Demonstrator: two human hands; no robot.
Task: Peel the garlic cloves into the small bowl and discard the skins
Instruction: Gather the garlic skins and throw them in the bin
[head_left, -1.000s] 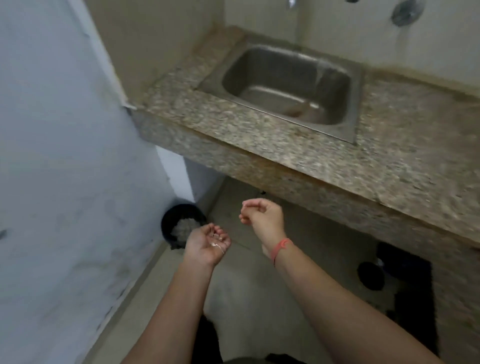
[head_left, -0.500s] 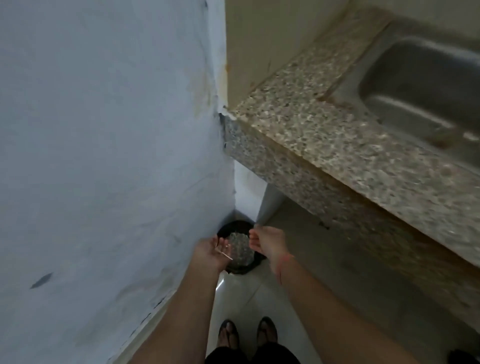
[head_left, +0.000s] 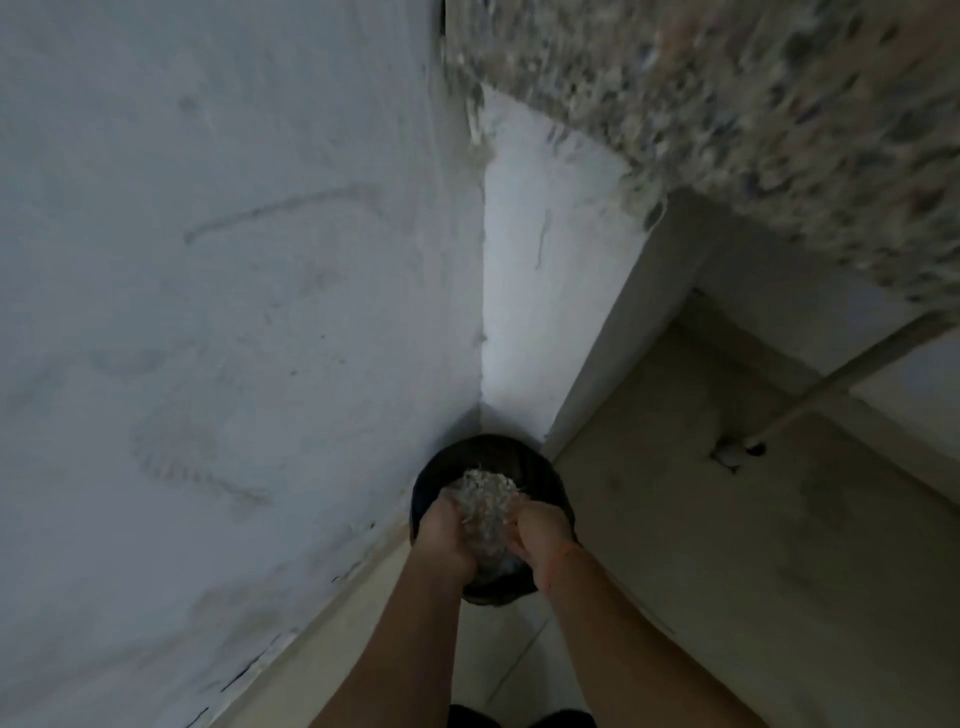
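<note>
left hand, right hand, side by side over black bin

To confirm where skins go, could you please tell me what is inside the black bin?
Pale, flaky scraps lie in the black bin; the left hand and right hand cover its near part, hiding the rest.

Matt painted wall, rough and scuffed with grey smears, speckled granite-like stone countertop, pale floor tiles, smooth with a dull sheen, black bin with a crinkled, plastic-looking lining, thin, dry, papery garlic skins inside
</note>
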